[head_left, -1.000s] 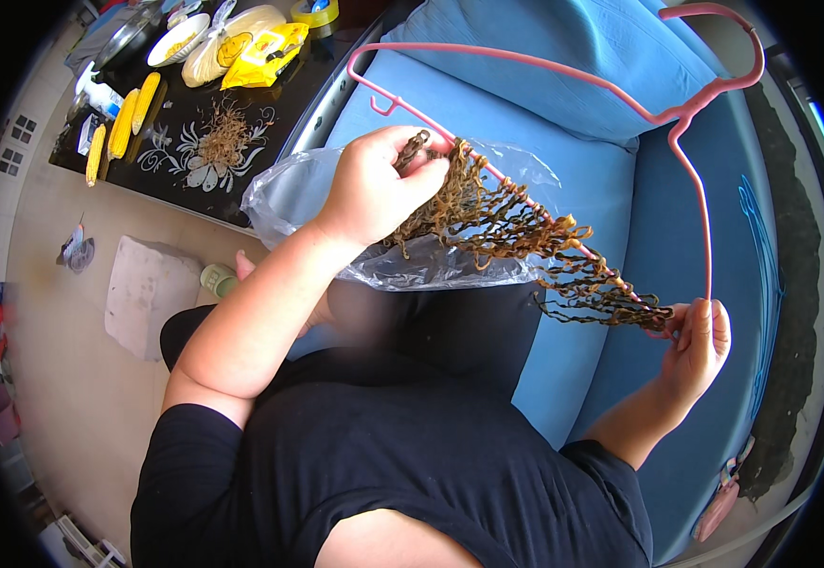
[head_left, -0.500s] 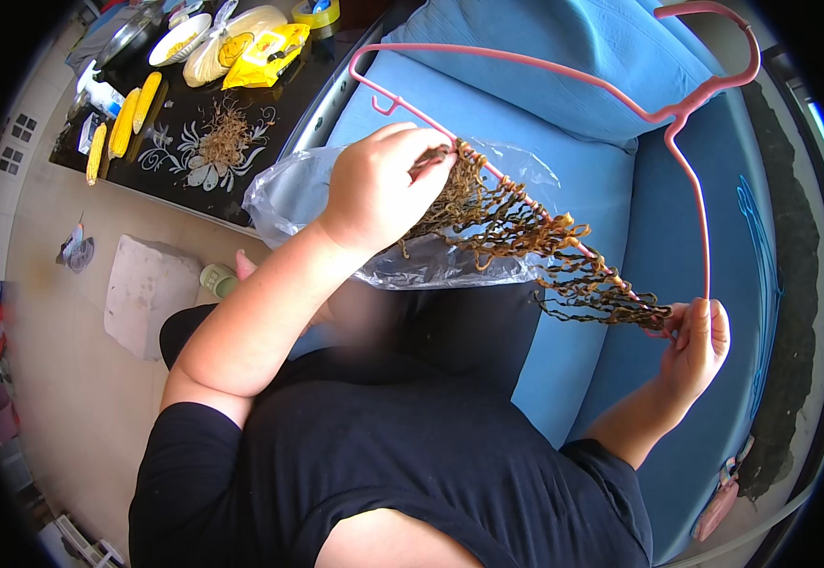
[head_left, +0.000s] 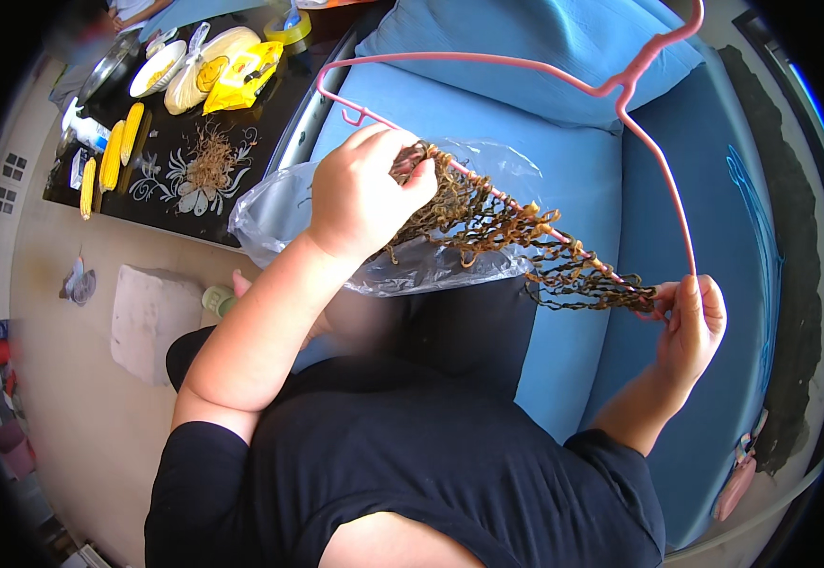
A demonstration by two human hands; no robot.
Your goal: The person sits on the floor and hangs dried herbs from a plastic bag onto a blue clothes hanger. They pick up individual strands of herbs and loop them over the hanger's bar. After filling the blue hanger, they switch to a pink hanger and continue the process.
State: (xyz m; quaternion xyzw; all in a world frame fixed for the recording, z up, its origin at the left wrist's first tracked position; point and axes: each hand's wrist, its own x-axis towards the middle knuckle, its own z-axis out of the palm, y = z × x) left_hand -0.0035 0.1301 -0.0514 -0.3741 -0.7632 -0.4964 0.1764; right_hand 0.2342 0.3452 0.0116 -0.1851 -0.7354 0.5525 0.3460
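A pink clothes hanger (head_left: pixel 660 142) is held up over my lap, its hook toward the far right. Dried, twisted brown strands (head_left: pixel 497 220), like shrivelled vegetable strips, hang in rows along its lower bar. Near the bar's left part, my left hand (head_left: pixel 360 194) is closed round a bunch of these strands; its fingertips are partly hidden, and whether it also grips the bar cannot be told. My right hand (head_left: pixel 696 320) pinches the hanger's right corner, close to the last strands. Beneath the strands a clear plastic bag (head_left: pixel 274 210) lies spread over my lap and the sofa edge.
A blue sofa (head_left: pixel 573 170) with a cushion (head_left: pixel 525 33) lies ahead and right. The black table (head_left: pixel 170 142) at left bears corn cobs (head_left: pixel 112 168), a dry brown heap (head_left: pixel 211 161), a white bowl (head_left: pixel 158 71) and a yellow packet (head_left: pixel 241 78). Another person's hand (head_left: pixel 132 14) shows beyond.
The hanger and my left hand have shifted slightly left, and the hanger's hook now runs out of the upper edge. Both hands keep their holds. Another person has come into view at the far left.
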